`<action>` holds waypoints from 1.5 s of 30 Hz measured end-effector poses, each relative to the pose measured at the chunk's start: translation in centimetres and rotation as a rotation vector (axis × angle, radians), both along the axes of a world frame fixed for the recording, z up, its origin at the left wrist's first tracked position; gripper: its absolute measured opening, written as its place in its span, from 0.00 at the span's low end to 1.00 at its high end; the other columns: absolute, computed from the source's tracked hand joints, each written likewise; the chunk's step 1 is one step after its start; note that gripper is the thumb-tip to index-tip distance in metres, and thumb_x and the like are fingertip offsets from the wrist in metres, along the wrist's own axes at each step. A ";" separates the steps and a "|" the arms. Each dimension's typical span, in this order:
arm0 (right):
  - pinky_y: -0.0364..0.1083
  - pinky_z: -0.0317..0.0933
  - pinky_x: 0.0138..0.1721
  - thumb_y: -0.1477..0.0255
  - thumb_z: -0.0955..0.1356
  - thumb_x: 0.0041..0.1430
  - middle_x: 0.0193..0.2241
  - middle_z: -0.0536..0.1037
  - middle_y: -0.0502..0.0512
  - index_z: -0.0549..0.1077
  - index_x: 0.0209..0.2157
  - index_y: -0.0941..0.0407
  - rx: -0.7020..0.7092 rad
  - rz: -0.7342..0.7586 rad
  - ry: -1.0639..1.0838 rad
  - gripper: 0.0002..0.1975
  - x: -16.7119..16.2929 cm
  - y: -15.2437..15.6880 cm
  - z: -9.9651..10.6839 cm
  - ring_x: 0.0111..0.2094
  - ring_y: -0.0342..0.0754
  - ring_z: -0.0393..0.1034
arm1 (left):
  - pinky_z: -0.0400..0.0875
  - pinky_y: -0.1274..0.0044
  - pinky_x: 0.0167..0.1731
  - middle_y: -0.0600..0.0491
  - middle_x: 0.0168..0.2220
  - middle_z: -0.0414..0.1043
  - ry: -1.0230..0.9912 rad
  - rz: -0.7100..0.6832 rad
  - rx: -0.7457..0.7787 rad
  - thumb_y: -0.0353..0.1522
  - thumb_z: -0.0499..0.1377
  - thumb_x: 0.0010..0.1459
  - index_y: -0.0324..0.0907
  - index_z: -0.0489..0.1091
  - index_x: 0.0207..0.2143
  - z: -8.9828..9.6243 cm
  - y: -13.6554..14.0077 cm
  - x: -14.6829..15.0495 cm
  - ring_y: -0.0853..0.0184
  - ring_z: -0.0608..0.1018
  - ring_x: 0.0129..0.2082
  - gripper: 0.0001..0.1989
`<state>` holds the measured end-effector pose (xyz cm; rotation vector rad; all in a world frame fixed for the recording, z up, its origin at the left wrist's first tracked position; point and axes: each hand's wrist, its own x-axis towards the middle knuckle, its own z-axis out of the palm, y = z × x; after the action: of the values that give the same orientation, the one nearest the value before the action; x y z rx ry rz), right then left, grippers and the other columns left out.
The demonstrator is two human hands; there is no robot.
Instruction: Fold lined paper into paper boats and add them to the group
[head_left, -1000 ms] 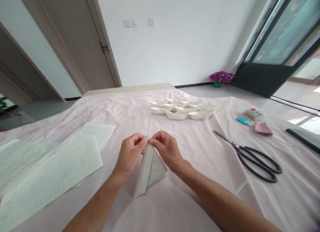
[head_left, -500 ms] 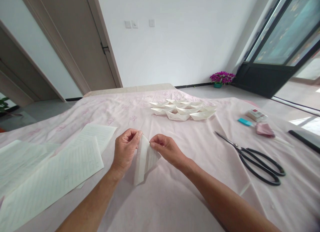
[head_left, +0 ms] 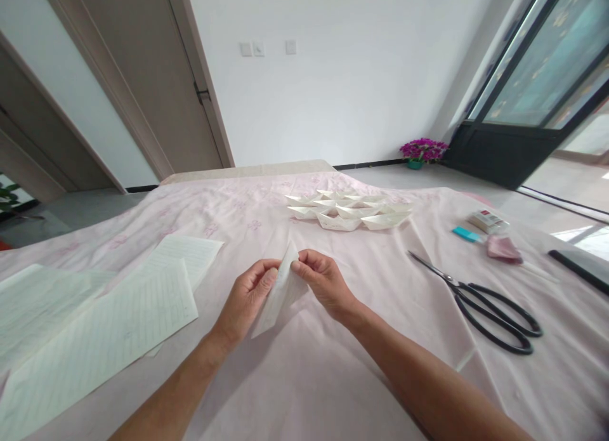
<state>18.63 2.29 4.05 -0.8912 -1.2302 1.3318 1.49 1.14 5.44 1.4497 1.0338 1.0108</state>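
Over cloth (head_left: 309, 384), folded paper (head_left: 277, 295), tip away, long axis slanting right, fingers (head_left: 301, 269) pinching it

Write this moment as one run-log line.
left hand: gripping folded paper | right hand: gripping same paper | paper boats: farther off on pink cloth | scissors: same cloth

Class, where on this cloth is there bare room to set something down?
Bare cloth shows between the forearms, between the right hand and the scissors, and between the lined sheets and the paper boats. Crowded: the left, where the sheets overlap; the right, where a box, blue block and pink thing sit close together.
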 end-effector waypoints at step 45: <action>0.50 0.58 0.56 0.71 0.65 0.61 0.50 0.71 0.53 0.67 0.53 0.53 0.252 -0.249 -0.220 0.18 -2.0 -1.0 -3.5 0.51 0.48 0.65 | 0.70 0.77 0.40 0.49 0.45 0.75 -0.242 -0.151 -0.187 0.36 0.56 0.61 0.44 0.65 0.58 -3.9 -1.8 1.3 0.64 0.77 0.41 0.23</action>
<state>16.65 1.27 0.58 -0.9902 -1.3713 0.8769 2.78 -0.61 1.57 1.2007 0.8080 0.9288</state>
